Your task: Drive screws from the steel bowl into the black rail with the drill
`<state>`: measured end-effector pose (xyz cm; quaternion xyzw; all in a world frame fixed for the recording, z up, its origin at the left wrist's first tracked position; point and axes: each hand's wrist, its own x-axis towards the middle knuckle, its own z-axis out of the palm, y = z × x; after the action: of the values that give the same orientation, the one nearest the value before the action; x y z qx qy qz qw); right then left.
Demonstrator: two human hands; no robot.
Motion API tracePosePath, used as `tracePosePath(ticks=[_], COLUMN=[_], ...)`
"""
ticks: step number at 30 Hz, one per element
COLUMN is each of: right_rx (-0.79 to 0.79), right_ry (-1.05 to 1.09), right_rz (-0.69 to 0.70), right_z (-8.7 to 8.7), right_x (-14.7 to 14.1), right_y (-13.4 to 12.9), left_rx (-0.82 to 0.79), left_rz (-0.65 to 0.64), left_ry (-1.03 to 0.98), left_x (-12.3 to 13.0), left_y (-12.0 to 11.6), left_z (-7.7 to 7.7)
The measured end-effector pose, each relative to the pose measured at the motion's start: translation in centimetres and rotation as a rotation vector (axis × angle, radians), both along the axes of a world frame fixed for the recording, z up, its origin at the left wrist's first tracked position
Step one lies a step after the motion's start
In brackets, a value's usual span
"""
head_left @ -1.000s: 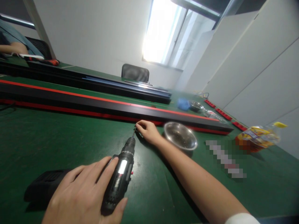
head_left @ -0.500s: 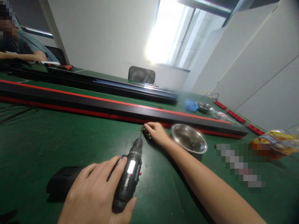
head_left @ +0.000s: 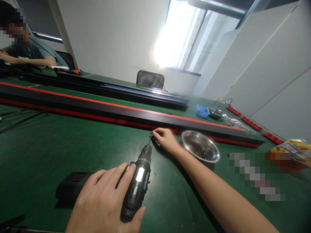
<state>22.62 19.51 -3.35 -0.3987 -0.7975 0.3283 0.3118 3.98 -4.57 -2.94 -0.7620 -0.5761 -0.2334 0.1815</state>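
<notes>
A black cordless drill [head_left: 137, 187] lies on its side on the green table, its long bit pointing away from me. My left hand [head_left: 104, 197] is wrapped over its body. Beyond the chuck, my right hand [head_left: 164, 137] pinches a tiny dark piece, apparently a screw, at the bit's tip; the fingers partly hide it. Close to my right wrist stands a steel bowl [head_left: 211, 147] with small dark screws at its bottom. Just past my right fingers runs a long black bar with red edges [head_left: 121, 113].
Behind the bar lie further dark bars [head_left: 145, 98], a blue bin [head_left: 202, 111] and a second steel bowl [head_left: 217, 113]. A yellow bag [head_left: 293, 152] sits at the right. Cables [head_left: 24, 118] cross the table's left side. A person [head_left: 26, 55] sits at the far left.
The whole view has shifted slightly, so things sit a little further right. Both hands keep their hold, and the bit's tip stays at my right fingertips.
</notes>
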Motion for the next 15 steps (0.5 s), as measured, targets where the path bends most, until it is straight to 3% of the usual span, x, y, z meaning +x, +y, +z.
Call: tracePosePath(ticks=[10,15], right_rx=[0.015,0.11], right_ry=[-0.01,-0.029], right_rz=[-0.029,-0.116], right_z=[0.16,0.43], right_x=[-0.09,-0.21], right_y=[-0.14,-1.03], left_rx=[-0.006,-0.033], left_rz=[-0.007,0.034], left_ry=[-0.016,-0.032], left_x=[0.06,0.25], left_y=[-0.21,0.32], left_z=[0.03,0.26])
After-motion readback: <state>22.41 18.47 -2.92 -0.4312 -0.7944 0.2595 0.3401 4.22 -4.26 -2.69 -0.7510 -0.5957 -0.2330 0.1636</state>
